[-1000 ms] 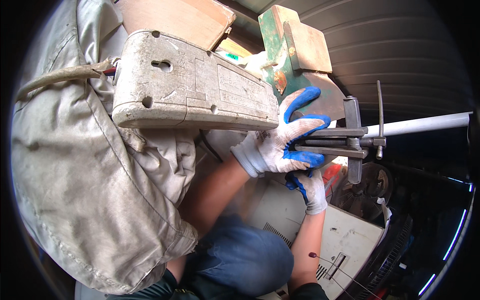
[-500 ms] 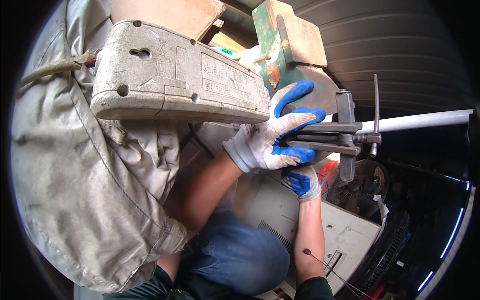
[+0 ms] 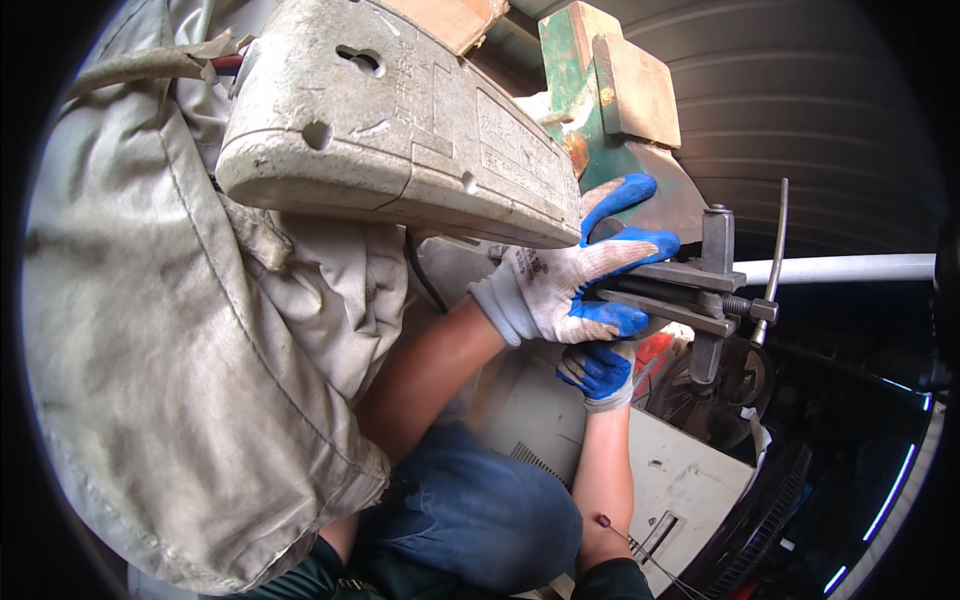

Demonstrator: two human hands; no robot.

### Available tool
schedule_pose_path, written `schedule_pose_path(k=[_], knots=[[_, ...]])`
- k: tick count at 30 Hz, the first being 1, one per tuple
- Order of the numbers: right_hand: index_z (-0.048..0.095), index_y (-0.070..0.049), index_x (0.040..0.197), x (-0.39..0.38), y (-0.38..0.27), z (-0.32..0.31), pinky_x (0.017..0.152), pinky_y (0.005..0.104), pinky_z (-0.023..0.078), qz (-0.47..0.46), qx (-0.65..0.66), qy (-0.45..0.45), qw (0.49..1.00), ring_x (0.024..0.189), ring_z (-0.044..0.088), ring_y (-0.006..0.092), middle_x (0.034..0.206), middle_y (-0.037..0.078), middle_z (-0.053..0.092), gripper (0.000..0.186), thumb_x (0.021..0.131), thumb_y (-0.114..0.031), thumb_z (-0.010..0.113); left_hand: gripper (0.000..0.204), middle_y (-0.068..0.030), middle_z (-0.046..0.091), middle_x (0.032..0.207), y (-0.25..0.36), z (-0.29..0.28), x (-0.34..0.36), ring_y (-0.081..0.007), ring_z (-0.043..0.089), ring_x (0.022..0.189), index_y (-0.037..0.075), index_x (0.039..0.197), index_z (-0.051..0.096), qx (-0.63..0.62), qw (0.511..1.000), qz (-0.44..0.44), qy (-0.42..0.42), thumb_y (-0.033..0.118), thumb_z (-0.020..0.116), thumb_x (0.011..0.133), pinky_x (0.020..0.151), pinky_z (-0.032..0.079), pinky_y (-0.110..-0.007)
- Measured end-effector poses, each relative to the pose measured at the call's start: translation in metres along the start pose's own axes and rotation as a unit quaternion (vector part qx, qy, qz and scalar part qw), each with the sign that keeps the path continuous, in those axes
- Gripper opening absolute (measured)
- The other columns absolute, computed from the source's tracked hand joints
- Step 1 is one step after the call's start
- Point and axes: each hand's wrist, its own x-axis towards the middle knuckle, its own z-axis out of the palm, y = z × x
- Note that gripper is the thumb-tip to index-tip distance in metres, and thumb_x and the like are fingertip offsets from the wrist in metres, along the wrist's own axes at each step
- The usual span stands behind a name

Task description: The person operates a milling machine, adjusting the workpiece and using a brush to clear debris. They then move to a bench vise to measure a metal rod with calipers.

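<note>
A dark metal gear puller [image 3: 716,262] lies sideways at the centre right, with two jaw arms, a crossbar and a threaded screw. A thin tommy bar [image 3: 776,250] passes through the screw's outer end. My left hand [image 3: 560,285], in a white knit glove with blue coating, is wrapped round the jaw end of the puller. Its fingers are spread along the arms, and what sits between the jaws is mostly hidden. Just below, my right hand [image 3: 600,374], in a matching glove, has its fingers curled inward. Whatever it may hold is hidden.
A worn beige housing [image 3: 400,130] with moulded lettering juts over my left wrist. Behind are a green machine part [image 3: 590,150] and a ribbed metal wall [image 3: 790,120]. A white pipe [image 3: 860,268] extends right. Below are a pale metal cabinet [image 3: 680,450] and a dark fan [image 3: 745,375].
The whole view has shifted and tilted, so housing, puller and left hand appear farther right. Both hands keep much the same pose, and my left hand stays on the puller.
</note>
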Motion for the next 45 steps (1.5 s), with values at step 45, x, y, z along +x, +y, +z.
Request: schedule_pose_path(k=[45], knots=[[0.063, 0.002, 0.102, -0.002, 0.000, 0.061, 0.067, 0.0364, 0.051, -0.182, -0.617, 0.318, 0.697, 0.071, 0.063, 0.0252, 0.082, 0.008, 0.066, 0.028, 0.078, -0.011, 0.070, 0.070, -0.0226, 0.041, 0.146, 0.016, -0.014, 0.004, -0.0412, 0.030, 0.140, 0.011, 0.134, 0.057, 0.014, 0.995, -0.040, -0.091, 0.057, 0.065, 0.081, 0.111, 0.030, -0.052]])
